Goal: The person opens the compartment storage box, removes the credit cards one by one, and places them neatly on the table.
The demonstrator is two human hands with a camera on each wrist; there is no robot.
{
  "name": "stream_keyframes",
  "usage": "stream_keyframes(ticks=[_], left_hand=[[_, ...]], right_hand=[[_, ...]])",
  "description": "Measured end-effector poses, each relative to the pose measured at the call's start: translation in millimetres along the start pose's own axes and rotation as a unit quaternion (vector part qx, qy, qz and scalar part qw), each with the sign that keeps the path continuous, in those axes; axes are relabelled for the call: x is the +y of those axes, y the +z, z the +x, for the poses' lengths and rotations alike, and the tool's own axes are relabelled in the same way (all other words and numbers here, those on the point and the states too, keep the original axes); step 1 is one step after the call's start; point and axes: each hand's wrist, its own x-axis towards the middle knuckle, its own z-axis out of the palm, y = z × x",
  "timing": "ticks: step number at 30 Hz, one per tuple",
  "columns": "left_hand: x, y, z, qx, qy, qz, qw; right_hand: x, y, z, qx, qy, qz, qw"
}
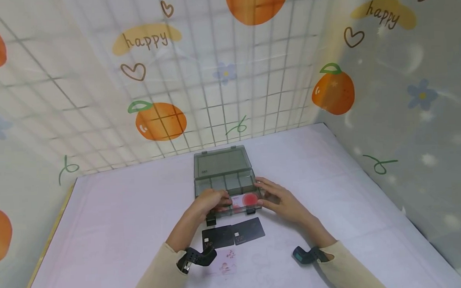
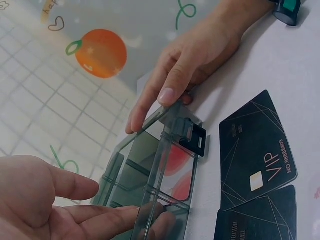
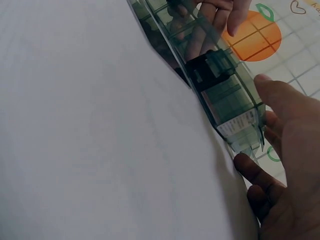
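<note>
A translucent green-grey divided plastic box (image 1: 232, 182) sits on the table, its lid (image 1: 222, 162) folded back. My left hand (image 1: 209, 202) reaches into the front-left part of the box. Its fingers show through the clear wall in the left wrist view, while the thumb stays raised and apart. A white card with a red circle (image 1: 240, 200) lies in the front compartment, right by the left fingertips. At the box's right end is my right hand (image 1: 281, 200), its fingers along the side rim and its thumb at the front corner. The front latch (image 2: 192, 137) hangs open.
Two black VIP cards (image 1: 249, 230) lie side by side in front of the box. Nearer to me is a pale pink flowered card (image 1: 226, 263), close to the left wrist strap (image 1: 196, 257). A printed curtain (image 1: 198, 86) hangs behind the white table (image 1: 133, 211).
</note>
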Motion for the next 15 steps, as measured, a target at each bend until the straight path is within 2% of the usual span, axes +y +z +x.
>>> stream_keyframes(ticks=[6, 15], left_hand=[[1.4, -0.5, 0.8, 0.001, -0.012, -0.005, 0.9999], [2.8, -4.6, 2.8, -0.024, -0.022, -0.007, 0.9995]], right_hand=[[-0.2, -0.4, 0.2, -0.003, 0.006, -0.002, 1.0], [2.0, 0.8, 0.5, -0.003, 0.005, 0.0, 1.0]])
